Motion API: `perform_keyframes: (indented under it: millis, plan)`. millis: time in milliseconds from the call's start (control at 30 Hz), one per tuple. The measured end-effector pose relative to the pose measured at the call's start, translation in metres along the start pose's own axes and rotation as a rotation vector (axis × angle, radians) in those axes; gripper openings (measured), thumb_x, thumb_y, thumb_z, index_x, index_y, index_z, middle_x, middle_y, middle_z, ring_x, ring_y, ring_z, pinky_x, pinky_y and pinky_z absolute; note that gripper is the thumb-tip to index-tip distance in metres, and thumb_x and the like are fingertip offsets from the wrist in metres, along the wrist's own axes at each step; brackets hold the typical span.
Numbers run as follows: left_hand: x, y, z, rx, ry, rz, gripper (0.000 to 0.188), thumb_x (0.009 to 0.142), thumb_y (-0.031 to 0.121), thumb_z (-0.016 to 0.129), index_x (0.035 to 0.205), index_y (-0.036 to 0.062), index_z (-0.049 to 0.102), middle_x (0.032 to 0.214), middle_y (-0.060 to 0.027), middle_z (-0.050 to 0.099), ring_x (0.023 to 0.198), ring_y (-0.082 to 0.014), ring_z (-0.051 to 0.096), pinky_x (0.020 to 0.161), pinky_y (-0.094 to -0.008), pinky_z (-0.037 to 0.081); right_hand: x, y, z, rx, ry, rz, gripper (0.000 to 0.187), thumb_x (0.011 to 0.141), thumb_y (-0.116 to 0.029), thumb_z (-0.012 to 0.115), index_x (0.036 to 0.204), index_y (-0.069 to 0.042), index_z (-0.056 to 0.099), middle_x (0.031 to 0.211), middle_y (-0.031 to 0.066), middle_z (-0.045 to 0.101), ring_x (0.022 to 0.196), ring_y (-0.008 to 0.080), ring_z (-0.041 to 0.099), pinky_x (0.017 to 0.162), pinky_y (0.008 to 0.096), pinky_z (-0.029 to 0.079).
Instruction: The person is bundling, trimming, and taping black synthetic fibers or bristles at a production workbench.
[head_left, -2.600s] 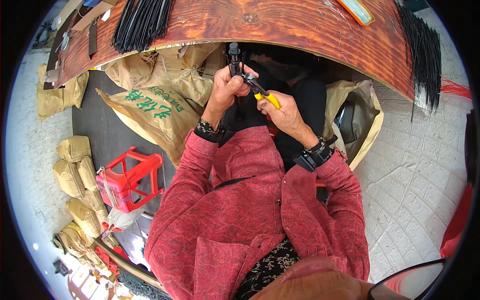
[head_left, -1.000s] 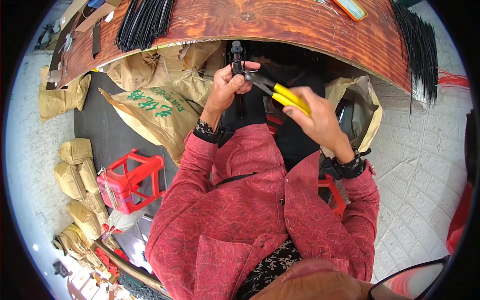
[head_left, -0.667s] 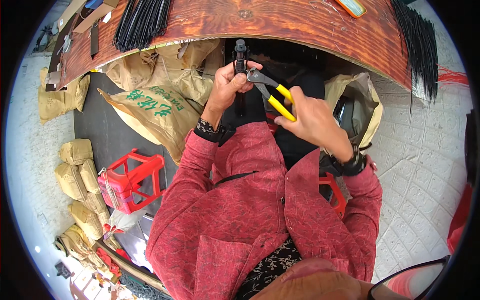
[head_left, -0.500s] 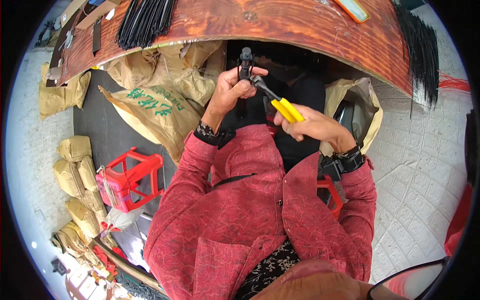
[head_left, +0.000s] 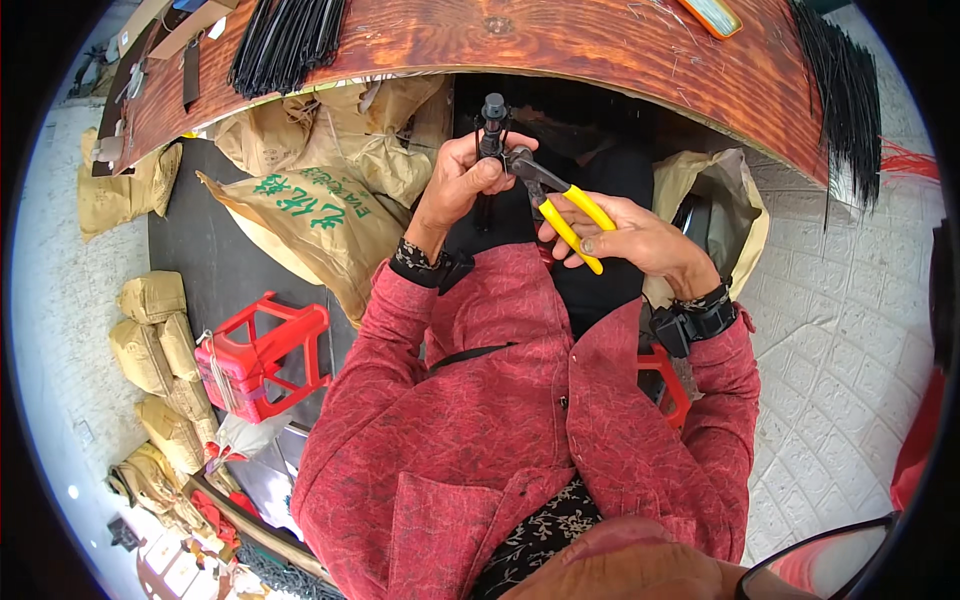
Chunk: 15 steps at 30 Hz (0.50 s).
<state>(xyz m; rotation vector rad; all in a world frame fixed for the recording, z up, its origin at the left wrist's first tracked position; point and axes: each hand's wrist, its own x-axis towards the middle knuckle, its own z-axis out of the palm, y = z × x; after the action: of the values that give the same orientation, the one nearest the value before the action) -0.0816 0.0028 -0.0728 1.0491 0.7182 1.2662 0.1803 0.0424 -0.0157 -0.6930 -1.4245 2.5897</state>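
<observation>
My left hand [head_left: 463,180] pinches a black cylindrical part [head_left: 492,130], which stands upright with a grey knob-like top. Thin dark strips stick out around the part; their kind is too small to tell. In my right hand [head_left: 640,237] is a pair of yellow-handled pliers [head_left: 582,228]. The handles are spread apart, and the dark jaws reach the right side of the black part, close to my left fingertips. Whether the jaws grip anything cannot be made out.
Ahead is a wooden table [head_left: 520,45] with bundles of black strips [head_left: 290,42] and an orange-rimmed tray [head_left: 712,15]. Paper sacks [head_left: 310,215] lie to the left, near a red plastic stool [head_left: 262,355]. An open paper bag [head_left: 742,205] stands to my right.
The pliers' handles have gone from pressed together to spread apart, and the fingers of my right hand have loosened around them. My left hand has hardly moved.
</observation>
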Motion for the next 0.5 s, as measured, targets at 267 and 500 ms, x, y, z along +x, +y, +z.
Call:
perform_keyframes:
  millis: [267,500]
  plan:
    - [0.0019,-0.0032,0.004,0.001,-0.003,-0.005,0.06,0.091,0.043,0.069,0.123,-0.0063,0.061,0.07,0.0054,0.046,0.061,-0.0054,0.04,0.058,-0.0219,0.033,-0.0054,-0.0076,0.0015,-0.226,0.052,-0.025,0.042,0.097,-0.013,0.053,0.137,-0.001,0.048,0.114,0.0076,0.06,0.091,0.0112,0.059,0.08,0.0272,0.052]
    - [0.006,-0.0026,0.0077,-0.004,-0.013,-0.03,0.063,0.088,0.046,0.072,0.122,-0.0062,0.062,0.07,0.0055,0.048,0.06,-0.0048,0.04,0.056,-0.0217,0.033,-0.0021,-0.0038,-0.0019,-0.176,0.029,-0.018,0.037,0.103,-0.029,0.053,0.124,0.001,0.056,0.091,0.0028,0.061,0.071,0.008,0.056,0.062,0.0234,0.047]
